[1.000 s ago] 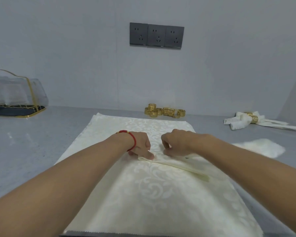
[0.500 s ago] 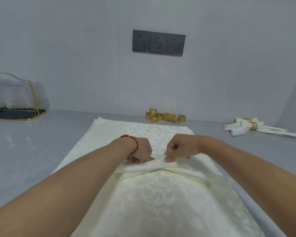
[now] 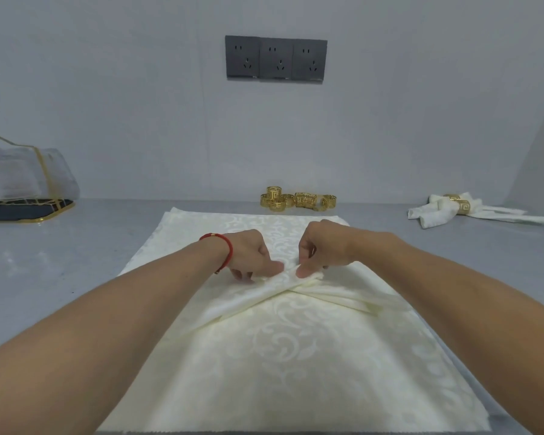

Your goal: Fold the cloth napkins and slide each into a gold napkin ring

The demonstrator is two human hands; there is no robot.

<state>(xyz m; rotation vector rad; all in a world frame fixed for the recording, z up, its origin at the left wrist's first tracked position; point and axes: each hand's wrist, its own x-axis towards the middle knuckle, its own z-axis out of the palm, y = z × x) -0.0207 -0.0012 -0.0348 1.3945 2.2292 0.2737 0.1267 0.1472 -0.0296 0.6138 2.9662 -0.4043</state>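
Grey counter (image 3: 76, 262) runs to a plain wall, gold napkin rings (image 3: 297, 200) clustered at the back. Spread across it lies the cream napkin (image 3: 296, 356), soft and limp (likely slippery damask). Left hand (image 3: 252, 257) and right hand (image 3: 322, 251) each pinch a raised pleat at its middle; gathering there seems wisest.
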